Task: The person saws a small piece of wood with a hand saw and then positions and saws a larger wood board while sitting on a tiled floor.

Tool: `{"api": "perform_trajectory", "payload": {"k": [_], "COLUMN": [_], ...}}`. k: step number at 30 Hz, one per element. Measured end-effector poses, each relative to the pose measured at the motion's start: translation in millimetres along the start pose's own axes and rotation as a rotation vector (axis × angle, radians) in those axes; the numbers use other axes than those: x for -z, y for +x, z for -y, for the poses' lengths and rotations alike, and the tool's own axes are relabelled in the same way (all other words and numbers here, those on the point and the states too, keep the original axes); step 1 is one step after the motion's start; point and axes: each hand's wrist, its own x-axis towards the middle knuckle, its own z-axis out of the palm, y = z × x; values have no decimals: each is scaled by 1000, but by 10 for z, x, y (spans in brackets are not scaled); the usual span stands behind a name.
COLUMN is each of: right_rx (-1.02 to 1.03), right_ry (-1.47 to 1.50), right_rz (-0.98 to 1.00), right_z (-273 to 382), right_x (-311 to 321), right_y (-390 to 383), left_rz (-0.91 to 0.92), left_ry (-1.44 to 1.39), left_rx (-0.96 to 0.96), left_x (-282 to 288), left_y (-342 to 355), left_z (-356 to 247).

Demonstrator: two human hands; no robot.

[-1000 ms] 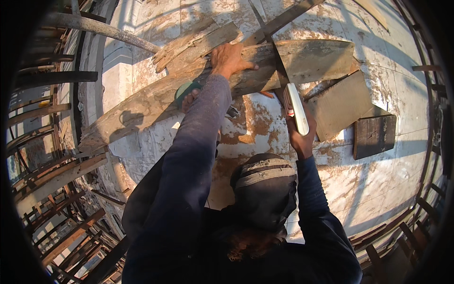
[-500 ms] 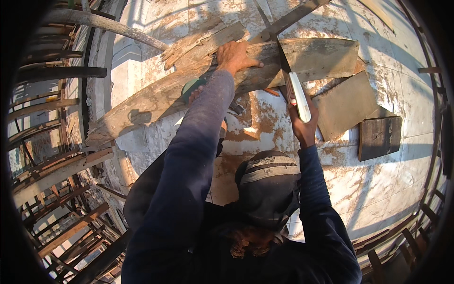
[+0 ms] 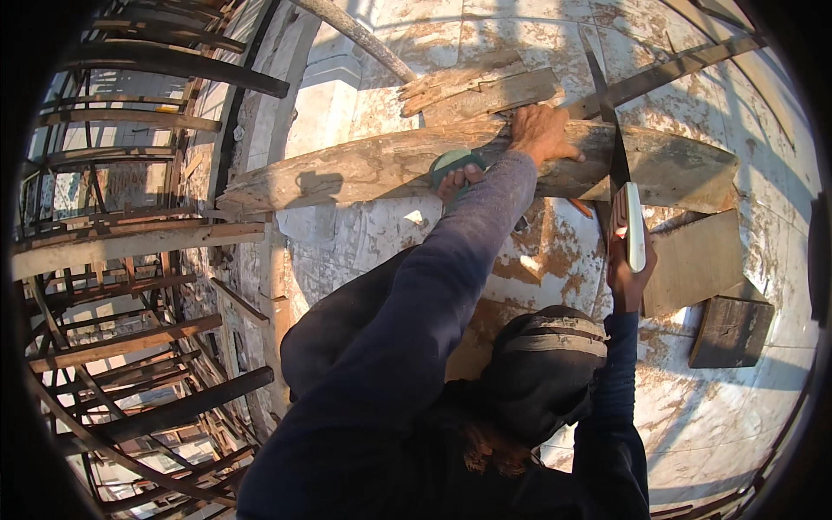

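Note:
A long weathered plank (image 3: 321,165) lies across the work surface. My left hand (image 3: 542,132) grips its far edge, thumb lying on its face. A bare foot in a green sandal (image 3: 455,173) rests against the plank, partly hidden by my left forearm. My right hand (image 3: 628,269) is closed on the pale handle of a handsaw (image 3: 635,230). The dark blade crosses the plank right of my left hand, teeth toward the left. Beneath that end are loose boards (image 3: 689,256).
Broken board pieces (image 3: 481,91), a pole (image 3: 364,39) and a crossing timber (image 3: 667,74) lie beyond the plank. A dark block (image 3: 728,334) sits at right. An open lattice of timbers (image 3: 143,338) fills the left side. A dark rounded shape with pale bands (image 3: 542,364) is below my hands.
The view has shifted, so the plank, hands and saw appear farther right and lower, with more timber lattice at left. Both hands keep their holds.

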Motion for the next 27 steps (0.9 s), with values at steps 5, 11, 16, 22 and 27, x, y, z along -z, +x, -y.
{"api": "perform_trajectory", "payload": {"k": [5, 11, 16, 22, 27], "right_rx": [-227, -181, 100, -118, -205], "right_ry": [-2, -190, -141, -69, -86], "right_rz": [87, 23, -85, 1, 57], "right_z": [-31, 480, -43, 512, 623], "right_x": [101, 890, -154, 583, 553], "right_y": [-639, -2136, -164, -1715, -1285], "left_rz": [73, 138, -16, 111, -1], "left_ry": [-40, -87, -103, -65, -3], "left_rx": [-4, 83, 56, 33, 44], "left_x": [-94, -93, -12, -57, 63], "left_y": [-88, -27, 41, 134, 25], "left_z": [341, 297, 154, 492, 311]}}
